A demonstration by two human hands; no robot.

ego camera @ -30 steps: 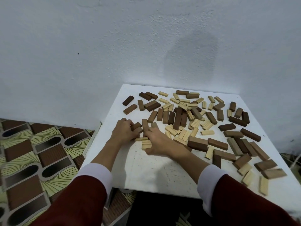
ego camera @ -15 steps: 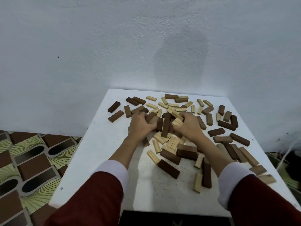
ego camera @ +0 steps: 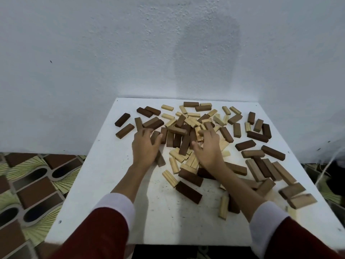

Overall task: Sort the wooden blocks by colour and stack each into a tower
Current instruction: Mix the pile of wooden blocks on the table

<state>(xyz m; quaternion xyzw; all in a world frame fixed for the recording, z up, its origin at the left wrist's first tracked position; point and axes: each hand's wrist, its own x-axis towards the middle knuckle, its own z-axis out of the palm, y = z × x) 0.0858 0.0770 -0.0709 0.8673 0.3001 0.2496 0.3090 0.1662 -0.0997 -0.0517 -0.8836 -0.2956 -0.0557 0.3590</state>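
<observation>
Wooden blocks (ego camera: 188, 136): small rigid rectangular bars, probably light and dry, not fragile; smooth faces may slide on the white table (ego camera: 104, 176). Best grip judged: pinch across the two long sides mid-length and lift flat.

Three shades show: dark brown, mid brown and pale pine. They're scattered and partly piled across the table's centre and right; a few dark ones lie apart at far left. No tower yet.

Left hand (ego camera: 146, 146): fingers spread over the pile's left edge, thumb against a dark brown block (ego camera: 155, 137); can't tell if it's gripped. Right hand (ego camera: 209, 146): fingers splayed flat on pale blocks, holding nothing.
</observation>
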